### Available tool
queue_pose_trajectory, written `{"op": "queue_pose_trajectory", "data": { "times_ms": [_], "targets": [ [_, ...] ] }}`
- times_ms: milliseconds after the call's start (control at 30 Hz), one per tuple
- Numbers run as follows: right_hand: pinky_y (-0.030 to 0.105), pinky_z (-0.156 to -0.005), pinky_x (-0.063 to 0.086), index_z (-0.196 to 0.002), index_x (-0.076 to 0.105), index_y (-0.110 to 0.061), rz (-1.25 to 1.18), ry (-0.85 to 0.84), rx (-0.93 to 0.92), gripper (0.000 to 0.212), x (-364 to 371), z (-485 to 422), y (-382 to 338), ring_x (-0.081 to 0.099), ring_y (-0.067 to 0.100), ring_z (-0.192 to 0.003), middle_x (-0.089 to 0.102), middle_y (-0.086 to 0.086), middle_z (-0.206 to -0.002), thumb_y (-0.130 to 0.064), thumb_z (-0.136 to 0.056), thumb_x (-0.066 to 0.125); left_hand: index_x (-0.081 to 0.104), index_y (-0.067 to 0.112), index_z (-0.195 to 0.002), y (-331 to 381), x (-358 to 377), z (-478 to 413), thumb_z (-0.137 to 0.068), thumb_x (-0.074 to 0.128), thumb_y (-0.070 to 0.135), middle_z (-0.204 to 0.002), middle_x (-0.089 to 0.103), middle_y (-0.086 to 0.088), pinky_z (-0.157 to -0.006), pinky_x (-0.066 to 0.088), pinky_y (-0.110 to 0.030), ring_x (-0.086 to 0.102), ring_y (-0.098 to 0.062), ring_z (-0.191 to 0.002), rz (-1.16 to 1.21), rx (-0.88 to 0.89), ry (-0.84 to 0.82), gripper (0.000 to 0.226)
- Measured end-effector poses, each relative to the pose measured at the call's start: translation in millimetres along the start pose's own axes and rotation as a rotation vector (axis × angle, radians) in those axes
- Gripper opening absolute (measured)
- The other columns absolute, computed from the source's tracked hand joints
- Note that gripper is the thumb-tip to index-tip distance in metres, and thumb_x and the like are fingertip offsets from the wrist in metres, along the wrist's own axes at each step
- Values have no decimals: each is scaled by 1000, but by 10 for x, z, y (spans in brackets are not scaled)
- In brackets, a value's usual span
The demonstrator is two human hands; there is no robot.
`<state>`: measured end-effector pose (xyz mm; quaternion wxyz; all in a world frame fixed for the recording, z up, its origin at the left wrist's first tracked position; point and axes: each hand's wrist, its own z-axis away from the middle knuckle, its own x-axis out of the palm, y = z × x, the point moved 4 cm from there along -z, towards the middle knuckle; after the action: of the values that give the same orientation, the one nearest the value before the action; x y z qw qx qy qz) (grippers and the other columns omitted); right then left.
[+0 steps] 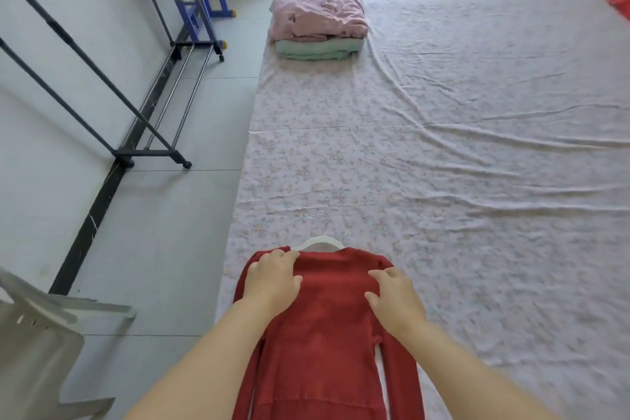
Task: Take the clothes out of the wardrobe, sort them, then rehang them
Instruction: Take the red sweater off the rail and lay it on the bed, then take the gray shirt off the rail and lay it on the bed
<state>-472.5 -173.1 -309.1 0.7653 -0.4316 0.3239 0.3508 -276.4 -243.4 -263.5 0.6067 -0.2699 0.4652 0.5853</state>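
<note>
The left hand (272, 278) and the right hand (392, 297) are laid palm-down, fingers loosely spread and clasping nothing, on the two shoulders of a red ribbed top (324, 344). The top is spread flat at the near edge of the bed (443, 147), with its long sleeves laid along its sides. A white hanger (318, 242) is seated in the neckline, its hook pointed away.

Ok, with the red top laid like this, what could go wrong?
The white hanger shows only at the neckline; whether its ends sit inside both shoulders is hidden under the left hand and right hand, so the red top might slip off when lifted. The top lies near the left edge of the bed sheet, so a sleeve could slide toward the floor.
</note>
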Motion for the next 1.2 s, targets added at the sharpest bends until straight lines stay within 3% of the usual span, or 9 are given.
{"op": "queue_pose_trajectory", "data": {
  "times_ms": [167, 300, 467, 633, 967, 1200],
  "targets": [
    [30, -104, 35, -136, 44, -19, -30, 76, 67, 46, -246, 381, 77, 39, 19, -125, 43, 1, -135, -28, -92, 53, 41, 24, -136, 304, -166, 138, -91, 48, 34, -127, 51, 1, -95, 37, -32, 48, -19, -117, -64, 136, -16, 46],
    [30, -103, 36, -134, 45, -19, -82, 192, 180, 45, -445, 901, 214, 40, 18, -124, 44, 1, -134, -29, -91, 54, 42, 26, -135, 648, -278, 315, -92, 47, 32, -131, 48, 4, -95, 38, -30, 46, -17, -119, -56, 310, -2, 44],
    [29, -102, 35, -137, 40, -21, -116, 321, 388, 49, -524, 1882, 407, 37, 21, -126, 40, 2, -136, -33, -91, 54, 45, 26, -132, 1159, -253, 713, -91, 47, 34, -128, 51, 4, -92, 40, -29, 48, -17, -117, -175, 622, -24, 42],
    [30, -101, 37, -137, 41, -20, -201, 514, 653, 51, -392, 3156, 583, 40, 20, -124, 41, 3, -135, -35, -90, 54, 36, 26, -139, 1809, -25, 1482, -93, 46, 38, -137, 44, 1, -96, 41, -31, 46, -18, -122, -311, 960, -127, 49],
    [28, -99, 35, -138, 39, -21, -292, 743, 1307, 51, 793, 6425, 548, 40, 22, -123, 42, 2, -134, -34, -90, 52, 39, 27, -136, 2671, 1057, 4287, -93, 45, 38, -135, 46, -1, -99, 40, -31, 45, -22, -123, -578, 1602, -301, 45],
    [27, -99, 37, -140, 37, -23, -398, 949, 1726, 49, 1954, 8703, -176, 39, 18, -123, 39, -1, -137, -32, -93, 49, 38, 27, -137, 2404, 1936, 6854, -94, 44, 40, -136, 45, 3, -104, 35, -33, 41, -17, -126, -632, 2027, -443, 46]
  ]
}}
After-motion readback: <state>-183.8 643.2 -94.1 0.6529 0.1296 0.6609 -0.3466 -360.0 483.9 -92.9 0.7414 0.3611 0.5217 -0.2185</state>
